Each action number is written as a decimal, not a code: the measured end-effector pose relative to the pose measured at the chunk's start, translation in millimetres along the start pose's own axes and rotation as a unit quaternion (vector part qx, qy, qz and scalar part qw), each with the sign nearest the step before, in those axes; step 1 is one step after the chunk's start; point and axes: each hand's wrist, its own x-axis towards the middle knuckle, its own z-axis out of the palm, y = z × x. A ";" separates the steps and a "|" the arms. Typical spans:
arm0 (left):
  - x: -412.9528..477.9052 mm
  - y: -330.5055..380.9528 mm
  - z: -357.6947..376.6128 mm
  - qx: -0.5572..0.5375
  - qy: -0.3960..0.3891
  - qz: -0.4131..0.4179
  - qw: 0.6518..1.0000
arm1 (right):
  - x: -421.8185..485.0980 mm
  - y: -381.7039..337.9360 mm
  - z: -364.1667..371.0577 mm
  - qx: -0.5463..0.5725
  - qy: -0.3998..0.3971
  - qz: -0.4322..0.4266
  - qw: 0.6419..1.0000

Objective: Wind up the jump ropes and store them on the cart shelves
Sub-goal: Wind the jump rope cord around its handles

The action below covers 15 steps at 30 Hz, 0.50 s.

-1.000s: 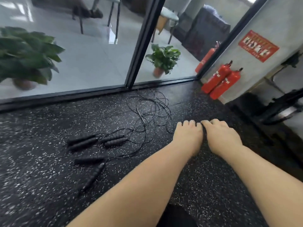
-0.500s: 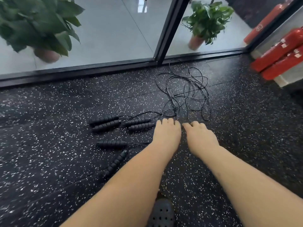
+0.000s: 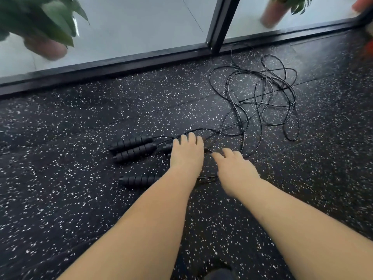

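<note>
Black jump ropes lie on the speckled rubber floor. Two ribbed handles (image 3: 133,147) lie side by side at mid-left, and another handle (image 3: 139,180) lies nearer me, its right end behind my left forearm. Their thin cords (image 3: 260,98) sprawl in tangled loops to the upper right. My left hand (image 3: 186,153) hangs palm down, fingers straight, over a further handle (image 3: 167,147) that it mostly hides; contact is unclear. Just to its right, my right hand (image 3: 234,168) is spread with relaxed fingers above the cords, holding nothing.
A black door frame (image 3: 217,25) and its floor track run along the far edge of the mat. Behind the glass stand a potted plant (image 3: 38,23) at left and another pot (image 3: 272,11) at right. Something red (image 3: 368,47) sits at the right edge.
Both hands have moved forward and down toward the handles and cords. The view has tipped lower and closer to the floor, so the ropes look larger.
</note>
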 end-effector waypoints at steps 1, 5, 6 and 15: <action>4.6 -2.3 3.1 0.008 -0.002 -0.006 1.000 | 3.5 -1.0 4.6 0.009 -0.003 -0.001 1.000; 22.0 -3.7 12.9 0.045 -0.023 -0.019 0.999 | 10.1 -0.1 17.4 0.036 -0.010 0.006 0.999; 25.2 -2.2 13.9 0.055 -0.028 -0.016 0.998 | 11.2 0.6 19.0 0.040 -0.011 0.009 0.999; 19.6 7.2 22.9 0.074 0.029 0.007 0.997 | 3.3 20.0 19.8 0.055 -0.010 0.036 0.998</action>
